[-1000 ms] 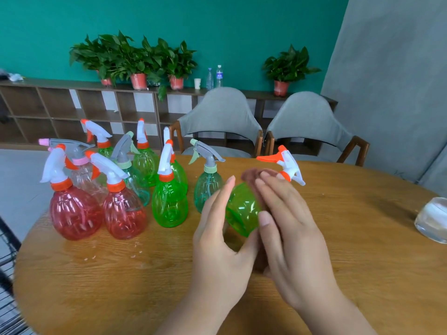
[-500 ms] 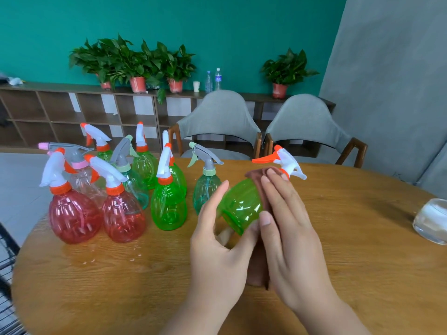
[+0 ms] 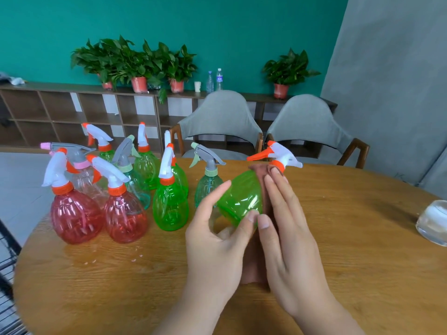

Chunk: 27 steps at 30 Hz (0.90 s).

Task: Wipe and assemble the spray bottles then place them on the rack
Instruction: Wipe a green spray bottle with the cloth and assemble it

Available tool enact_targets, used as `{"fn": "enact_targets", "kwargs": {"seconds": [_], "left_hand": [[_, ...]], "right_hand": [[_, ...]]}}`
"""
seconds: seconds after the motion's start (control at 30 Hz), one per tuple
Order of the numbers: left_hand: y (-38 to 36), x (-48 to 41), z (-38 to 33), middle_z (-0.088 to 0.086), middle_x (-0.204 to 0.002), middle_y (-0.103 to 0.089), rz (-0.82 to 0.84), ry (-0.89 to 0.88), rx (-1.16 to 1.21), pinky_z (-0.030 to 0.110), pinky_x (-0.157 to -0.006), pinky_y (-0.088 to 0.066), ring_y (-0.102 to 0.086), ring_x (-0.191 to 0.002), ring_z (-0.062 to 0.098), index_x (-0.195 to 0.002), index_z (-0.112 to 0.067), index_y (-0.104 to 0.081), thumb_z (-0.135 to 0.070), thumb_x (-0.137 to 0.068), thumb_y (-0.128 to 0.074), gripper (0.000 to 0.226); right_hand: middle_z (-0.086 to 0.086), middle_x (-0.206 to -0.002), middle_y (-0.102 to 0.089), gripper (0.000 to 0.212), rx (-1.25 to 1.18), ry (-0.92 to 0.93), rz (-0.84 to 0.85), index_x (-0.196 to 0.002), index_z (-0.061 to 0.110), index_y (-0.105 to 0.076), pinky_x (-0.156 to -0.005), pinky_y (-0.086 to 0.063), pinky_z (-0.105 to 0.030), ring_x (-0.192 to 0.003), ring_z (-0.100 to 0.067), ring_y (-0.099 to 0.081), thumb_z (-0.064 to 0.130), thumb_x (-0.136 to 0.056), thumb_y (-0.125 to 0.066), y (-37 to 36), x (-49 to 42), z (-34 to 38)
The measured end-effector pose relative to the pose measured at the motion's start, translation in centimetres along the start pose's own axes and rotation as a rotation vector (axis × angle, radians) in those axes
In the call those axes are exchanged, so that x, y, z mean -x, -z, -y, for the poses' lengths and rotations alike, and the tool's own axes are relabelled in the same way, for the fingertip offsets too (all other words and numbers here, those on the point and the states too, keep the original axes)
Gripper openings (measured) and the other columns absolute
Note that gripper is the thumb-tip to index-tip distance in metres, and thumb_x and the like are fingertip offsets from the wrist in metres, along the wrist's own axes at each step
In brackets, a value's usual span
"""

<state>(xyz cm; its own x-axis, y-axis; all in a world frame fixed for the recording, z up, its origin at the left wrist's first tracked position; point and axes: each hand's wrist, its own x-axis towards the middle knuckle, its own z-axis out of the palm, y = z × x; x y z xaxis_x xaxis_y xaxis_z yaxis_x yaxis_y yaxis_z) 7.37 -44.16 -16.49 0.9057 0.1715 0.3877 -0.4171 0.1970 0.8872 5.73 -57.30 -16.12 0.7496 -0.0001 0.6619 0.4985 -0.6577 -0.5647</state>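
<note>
readable text: none anywhere in view
left clear plastic water bottle (image 3: pixel 210 81) on the long brown wooden shelf (image 3: pixel 60 86): pale label band, too small to read
right clear plastic water bottle (image 3: pixel 219 79) on same shelf: blue label band, print too small to read
tilted green see-through plastic spray bottle (image 3: pixel 242 197): nothing readable on the side shown

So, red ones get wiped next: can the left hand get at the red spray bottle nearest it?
Probably not yet: the left hand holds the green spray bottle. Once free, only table lies between it and the red spray bottle.
</note>
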Motion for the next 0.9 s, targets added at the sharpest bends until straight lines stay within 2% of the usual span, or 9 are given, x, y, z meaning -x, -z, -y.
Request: {"fn": "enact_targets", "kwargs": {"seconds": [0.07, 0.13, 0.23, 0.37, 0.47, 0.57, 0.67, 0.83, 0.9], "left_hand": [[0.4, -0.3, 0.7, -0.005, -0.141, -0.067, 0.046, -0.093, -0.130, 0.039, -0.102, -0.060, -0.065, -0.133, 0.022, -0.142, -0.037, -0.064, -0.016, -0.087, -0.088, 0.063], [0.8, -0.6, 1.3, -0.008, -0.151, -0.058, 0.072, -0.238, -0.280, 0.049, -0.109, -0.055, -0.057, -0.143, 0.026, -0.148, -0.034, -0.060, -0.013, -0.087, -0.089, 0.071], [1.4, -1.0, 1.4, 0.000, -0.156, -0.053, 0.115, -0.546, -0.523, 0.047, -0.118, -0.046, -0.051, -0.148, 0.029, -0.151, -0.020, -0.058, -0.010, -0.088, -0.088, 0.070], [1.6, -0.9, 1.7, 0.010, -0.154, -0.054, 0.214, -0.786, -0.641, 0.052, -0.120, -0.043, -0.047, -0.148, 0.039, -0.147, -0.011, -0.061, 0.008, -0.090, -0.077, 0.062], [1.0, -0.3, 1.7, 0.010, -0.152, -0.056, 0.245, -0.823, -0.643, 0.052, -0.121, -0.041, -0.046, -0.148, 0.040, -0.146, -0.011, -0.063, 0.002, -0.091, -0.080, 0.059], [0.8, -0.2, 1.4, 0.008, -0.148, -0.060, 0.235, -0.820, -0.587, 0.050, -0.119, -0.044, -0.050, -0.146, 0.037, -0.142, -0.008, -0.066, -0.014, -0.089, -0.091, 0.059], [0.8, 0.0, 1.2, 0.008, -0.146, -0.062, 0.236, -0.812, -0.554, 0.050, -0.117, -0.046, -0.051, -0.146, 0.034, -0.139, -0.008, -0.067, -0.024, -0.091, -0.089, 0.055], [0.6, 0.5, 1.2, 0.017, -0.151, -0.046, 0.226, -0.775, -0.494, 0.044, -0.120, -0.045, -0.046, -0.152, 0.032, -0.149, -0.015, -0.053, -0.026, -0.095, -0.085, 0.064], [0.5, 0.7, 1.0, 0.012, -0.154, -0.041, 0.180, -0.692, -0.490, 0.037, -0.122, -0.042, -0.043, -0.154, 0.028, -0.153, -0.017, -0.048, -0.044, -0.097, -0.078, 0.069]], "right_hand": [[0.017, -0.177, -0.019, 0.059, -0.067, -0.033, 0.000, -0.169, 0.024, -0.029, -0.129, -0.031, -0.053, -0.164, -0.011, -0.017, 0.034, -0.112, -0.043, 0.0, 0.1, 0.2], [0.015, -0.177, -0.021, 0.063, -0.092, -0.016, -0.001, -0.169, 0.024, -0.030, -0.130, -0.031, -0.049, -0.164, -0.011, -0.018, 0.033, -0.109, -0.050, -0.1, 0.4, 0.7], [0.015, -0.176, -0.023, 0.079, -0.145, -0.043, -0.032, -0.168, 0.024, -0.031, -0.126, -0.031, -0.024, -0.164, -0.008, -0.018, 0.030, -0.099, -0.068, -0.5, 0.7, 1.4], [0.012, -0.169, -0.038, 0.086, -0.155, -0.055, -0.141, -0.160, 0.020, -0.046, -0.126, -0.032, -0.032, -0.161, -0.010, -0.027, 0.018, -0.086, -0.090, -0.1, 0.3, 1.2], [0.010, -0.166, -0.043, 0.090, -0.149, -0.043, -0.209, -0.157, 0.019, -0.051, -0.124, -0.038, -0.037, -0.159, -0.014, -0.035, 0.009, -0.078, -0.092, 0.0, 0.4, 1.0], [0.000, -0.165, -0.045, 0.092, -0.144, -0.019, -0.246, -0.155, 0.015, -0.051, -0.124, -0.037, -0.030, -0.158, -0.015, -0.037, 0.002, -0.074, -0.093, -0.4, 0.9, 1.0], [-0.004, -0.163, -0.046, 0.092, -0.157, -0.015, -0.265, -0.151, 0.012, -0.054, -0.123, -0.036, -0.023, -0.157, -0.014, -0.038, -0.008, -0.070, -0.093, -0.6, 1.2, 1.0], [-0.001, -0.163, -0.043, 0.087, -0.218, -0.013, -0.302, -0.150, 0.014, -0.054, -0.119, -0.038, -0.020, -0.157, -0.016, -0.038, 0.005, -0.071, -0.089, -0.8, 1.2, 1.3], [-0.001, -0.164, -0.041, 0.088, -0.244, -0.015, -0.326, -0.150, 0.014, -0.052, -0.121, -0.039, -0.024, -0.159, -0.019, -0.035, 0.005, -0.069, -0.085, -0.8, 1.2, 1.4]]}}
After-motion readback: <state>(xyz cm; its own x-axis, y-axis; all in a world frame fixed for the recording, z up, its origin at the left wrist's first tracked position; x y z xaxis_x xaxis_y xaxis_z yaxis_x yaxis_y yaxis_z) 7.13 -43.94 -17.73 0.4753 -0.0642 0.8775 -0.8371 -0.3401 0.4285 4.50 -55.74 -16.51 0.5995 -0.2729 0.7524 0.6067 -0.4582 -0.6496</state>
